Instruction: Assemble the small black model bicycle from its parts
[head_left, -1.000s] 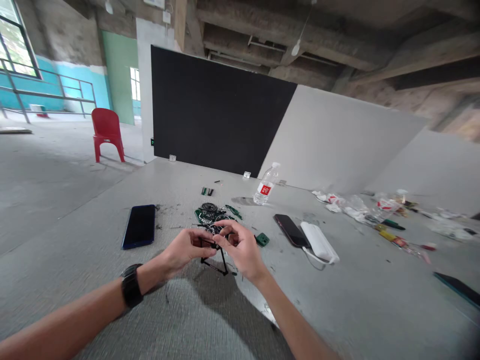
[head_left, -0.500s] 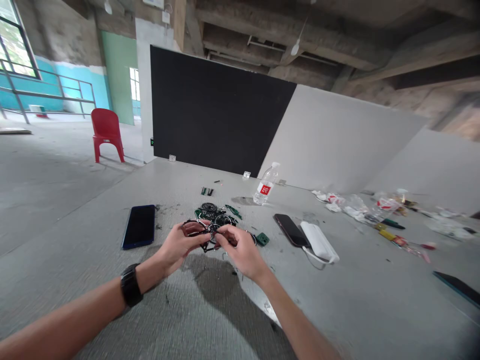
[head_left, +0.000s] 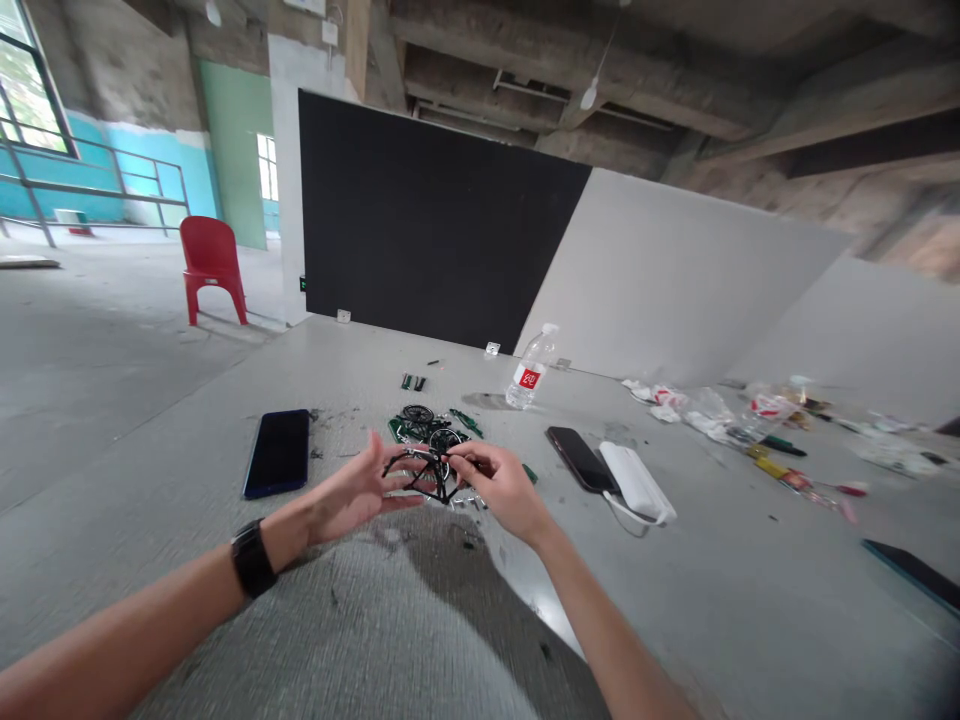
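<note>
- My right hand (head_left: 506,490) pinches one end of the thin black frame (head_left: 431,478) between thumb and finger.
- My left hand (head_left: 360,490) is open, with its fingers spread out behind the frame. I can't tell if they touch it.
- The black frame is up over the grey table top (head_left: 360,620), between my two hands.
- Just past the hands I see a little heap. It has a black wheel (head_left: 418,413), a second wheel (head_left: 445,441) and some green parts (head_left: 466,421). The bits are too small for me to name them all.
- Farther back lie a few short green and black pieces (head_left: 412,382).
- A big phone (head_left: 277,453) with a blue edge lies on the left.
- A clear bottle (head_left: 529,372) with a red label stands behind the heap, to the right.
- Another dark phone (head_left: 580,460) lies on the right, beside a white block (head_left: 637,483) with a cord.
</note>
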